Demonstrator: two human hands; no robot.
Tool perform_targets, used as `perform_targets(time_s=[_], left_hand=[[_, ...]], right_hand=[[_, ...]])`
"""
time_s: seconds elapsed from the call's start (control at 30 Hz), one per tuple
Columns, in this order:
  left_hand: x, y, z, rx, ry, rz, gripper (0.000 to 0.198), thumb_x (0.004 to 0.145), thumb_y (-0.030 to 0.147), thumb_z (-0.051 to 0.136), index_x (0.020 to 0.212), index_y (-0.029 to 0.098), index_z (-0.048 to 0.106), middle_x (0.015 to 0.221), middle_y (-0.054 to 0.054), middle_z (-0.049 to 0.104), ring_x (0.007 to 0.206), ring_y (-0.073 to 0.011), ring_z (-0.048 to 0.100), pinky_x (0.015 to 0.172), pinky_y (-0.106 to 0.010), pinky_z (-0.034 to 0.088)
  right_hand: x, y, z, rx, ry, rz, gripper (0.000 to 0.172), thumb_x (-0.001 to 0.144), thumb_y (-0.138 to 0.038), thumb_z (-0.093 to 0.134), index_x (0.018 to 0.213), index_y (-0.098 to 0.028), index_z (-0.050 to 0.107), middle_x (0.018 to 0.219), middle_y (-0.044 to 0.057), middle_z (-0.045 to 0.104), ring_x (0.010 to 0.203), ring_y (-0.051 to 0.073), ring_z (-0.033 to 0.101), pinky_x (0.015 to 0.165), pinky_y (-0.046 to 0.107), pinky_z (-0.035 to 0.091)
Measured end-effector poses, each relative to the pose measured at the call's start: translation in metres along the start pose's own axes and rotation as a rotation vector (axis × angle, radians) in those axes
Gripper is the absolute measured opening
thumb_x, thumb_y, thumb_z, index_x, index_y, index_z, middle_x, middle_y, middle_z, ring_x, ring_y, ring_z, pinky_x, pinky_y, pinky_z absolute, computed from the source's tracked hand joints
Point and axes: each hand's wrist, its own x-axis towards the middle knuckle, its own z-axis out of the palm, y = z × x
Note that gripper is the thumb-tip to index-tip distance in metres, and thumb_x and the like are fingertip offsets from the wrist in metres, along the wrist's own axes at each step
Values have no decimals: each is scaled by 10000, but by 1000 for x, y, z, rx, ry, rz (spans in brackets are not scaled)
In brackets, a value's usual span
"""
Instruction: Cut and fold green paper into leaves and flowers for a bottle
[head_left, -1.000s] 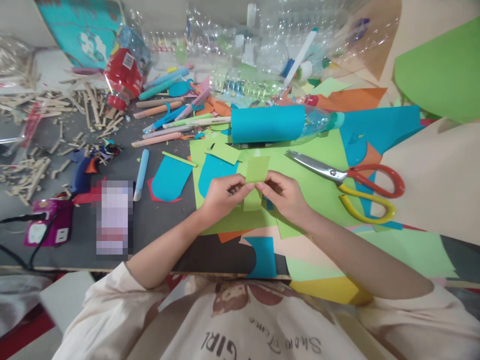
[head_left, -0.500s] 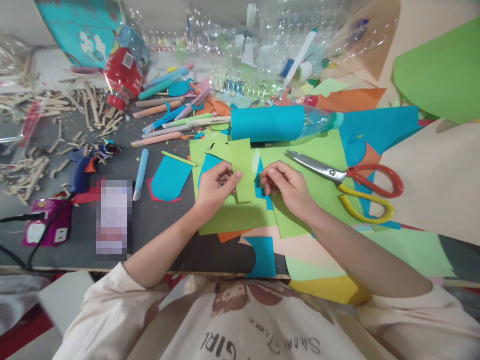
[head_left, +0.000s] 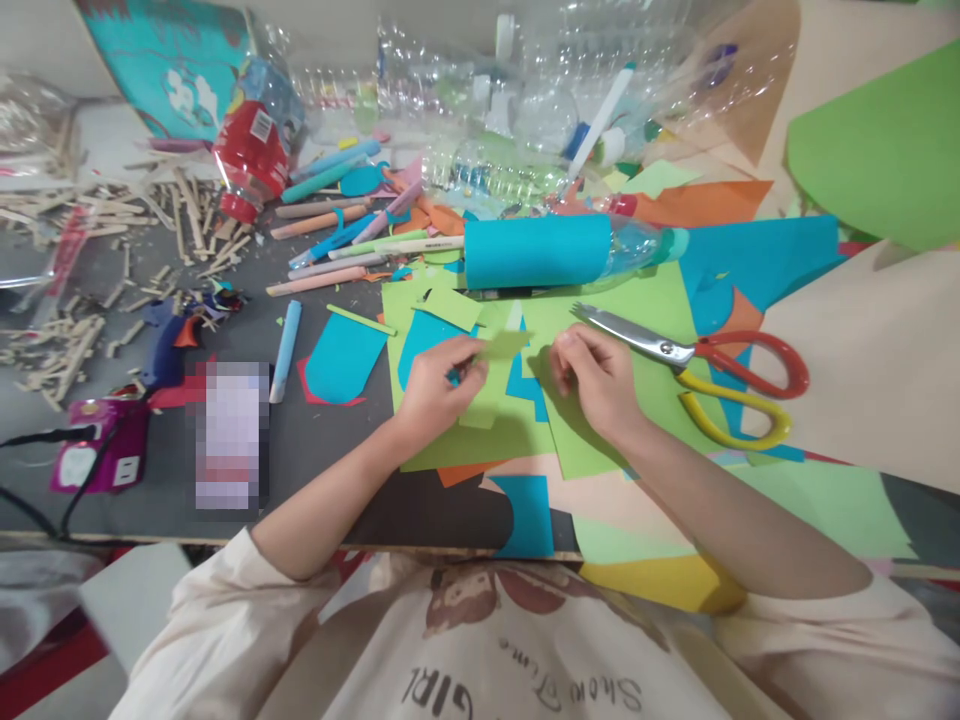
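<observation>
My left hand (head_left: 442,390) pinches a small piece of light green paper (head_left: 508,345) between thumb and fingers, above a green sheet (head_left: 427,452). A blue paper shape (head_left: 424,335) lies partly under that hand, with a green scrap (head_left: 454,308) over its upper edge. To the right, my right hand (head_left: 596,380) is closed with its fingers curled; whether anything is in them is hidden. It hovers over a second green sheet (head_left: 570,445), near the blades of the scissors (head_left: 671,350). Blue paper offcuts (head_left: 529,390) lie between both hands.
A bottle wrapped in blue paper (head_left: 536,250) lies behind the hands. Rolled paper sticks (head_left: 330,215), a glue gun (head_left: 166,345), a blurred phone (head_left: 227,435) and another blue cutout (head_left: 345,355) are at left. Clear plastic bottles (head_left: 547,115) fill the back.
The green paper in my left hand has tilted and turned from upright to nearly edge-on. My right hand has moved slightly right, away from it, and the green scrap behind shows more.
</observation>
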Motion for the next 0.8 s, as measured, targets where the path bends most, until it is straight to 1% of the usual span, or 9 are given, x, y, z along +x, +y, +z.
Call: perform_targets(time_s=[0.07, 0.17, 0.3, 0.4, 0.53, 0.6, 0.67, 0.73, 0.8], left_hand=[[-2, 0, 3, -33, -13, 12, 71, 817, 269, 576, 839, 214, 537, 665, 33, 508, 594, -104, 467, 570, -242, 396], [-2, -3, 5, -118, 34, 13, 248, 836, 298, 605, 1048, 224, 501, 658, 65, 519, 582, -90, 502, 562, -214, 401], [1, -7, 4, -198, 116, -7, 289, 819, 290, 635, 1043, 228, 464, 638, 78, 515, 572, -88, 523, 545, -203, 393], [2, -7, 4, -242, 129, -17, 320, 804, 265, 632, 1056, 230, 438, 625, 85, 508, 568, -89, 529, 535, -199, 384], [2, -5, 5, -256, 119, -25, 371, 807, 283, 648, 1090, 230, 415, 603, 98, 490, 546, -89, 526, 510, -195, 362], [2, -5, 6, -254, 118, -23, 376, 811, 312, 661, 1090, 229, 422, 610, 96, 503, 546, -89, 535, 513, -198, 371], [2, -5, 5, -259, 110, -25, 382, 814, 337, 673, 1085, 229, 427, 623, 93, 520, 548, -87, 541, 524, -200, 386], [2, -5, 6, -280, 86, -38, 391, 812, 355, 683, 1078, 230, 425, 622, 96, 526, 542, -84, 537, 525, -199, 392], [0, -4, 7, -305, 51, -56, 409, 810, 370, 691, 1080, 233, 417, 607, 103, 518, 529, -81, 531, 515, -196, 389]], right_hand=[[1, 3, -1, -20, 31, -60, 460, 909, -556, 578, 604, -225, 484, 505, -53, 461, 467, 94, 432, 507, 263, 362], [3, 6, 0, -3, 35, -93, 355, 881, -529, 632, 716, -229, 537, 612, -51, 519, 541, 94, 495, 533, 250, 392], [2, 6, 3, 15, 32, 14, 350, 821, -556, 686, 815, -223, 579, 697, -37, 625, 504, 86, 552, 470, 237, 398], [-2, 3, 5, -22, -22, 92, 403, 828, -615, 639, 807, -215, 596, 577, -45, 621, 387, 85, 493, 404, 240, 363], [-5, -3, 5, -186, -127, 13, 518, 876, -677, 514, 646, -215, 562, 411, -55, 507, 352, 85, 427, 427, 249, 352], [-6, -4, 4, -265, -154, -48, 589, 894, -682, 470, 535, -216, 484, 381, -46, 462, 362, 82, 402, 452, 256, 342], [-5, -4, 3, -310, -163, -64, 610, 891, -671, 487, 491, -215, 421, 387, -43, 426, 384, 79, 374, 458, 258, 312], [-4, -3, 3, -295, -163, -38, 552, 880, -654, 515, 554, -211, 466, 455, -37, 457, 435, 90, 403, 469, 255, 311], [-3, -3, 5, -257, -168, 10, 453, 867, -627, 542, 699, -207, 545, 558, -26, 522, 493, 104, 452, 486, 252, 331]])
